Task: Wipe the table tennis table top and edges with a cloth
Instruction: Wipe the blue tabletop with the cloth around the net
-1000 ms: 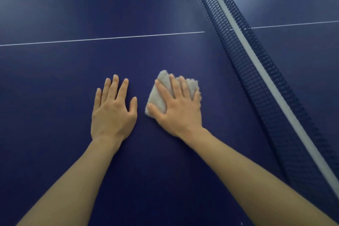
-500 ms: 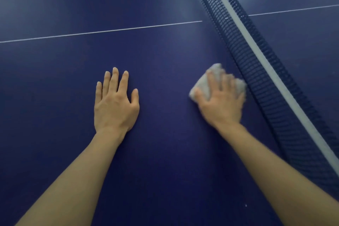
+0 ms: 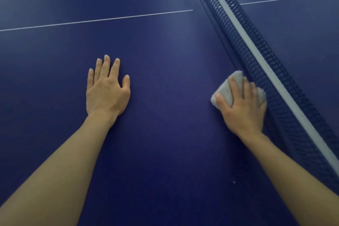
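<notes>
The cloth [image 3: 222, 92], a pale folded pad, lies flat on the blue table [image 3: 165, 143] right at the foot of the net [image 3: 256, 64], its far corner touching or just short of the mesh; which of the two cannot be told. The right hand [image 3: 244, 108] lies on top of it with fingers spread and nearly straight, pressing it down rather than curling round it; the fingers are a little blurred. The left hand [image 3: 108, 91] rests flat on the table well to the left of the cloth, fingers straight and slightly fanned, holding nothing, and looks to be a prop for leaning over.

As for progress, the work appears to be in the middle of the top on the near half, up against the net. The surface between the two hands looks even in colour, but no wet track or dust line shows, so it cannot be told which parts are already wiped. A few small white specks [image 3: 234, 181] lie on the table near the right forearm, by the net's foot, which suggests that strip is not yet clean. Beyond the white line [image 3: 95, 20] lies more of the near half, and the half past the net is also in sight; nothing shows whether either has been wiped. No outer edge of the table is visible, so the edges are judged to be left.
</notes>
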